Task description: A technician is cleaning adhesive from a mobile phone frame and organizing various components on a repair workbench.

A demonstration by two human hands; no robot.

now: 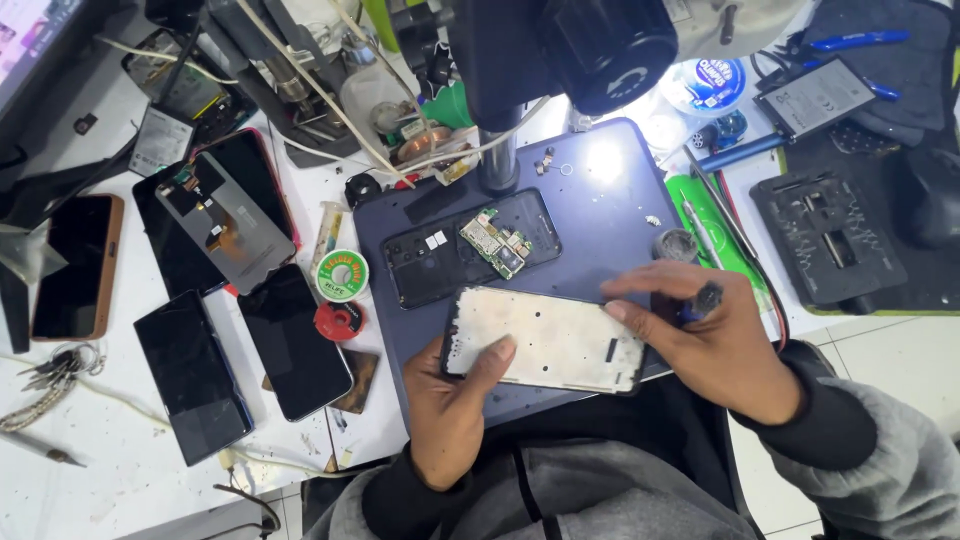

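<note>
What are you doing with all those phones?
A person sits at a repair bench. The left hand steadies a stripped phone frame on a dark blue mat. The right hand grips a small dark tool at the frame's right end. Behind the frame lies an opened phone with its green circuit board showing. More phones and screens lie to the left.

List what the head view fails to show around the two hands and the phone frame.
- Tip of the dark tool in the right hand: hidden by its fingers.
- Underside of the phone frame, held by the left hand: faces the mat.
- Parts on the circuit board: too small.
</note>
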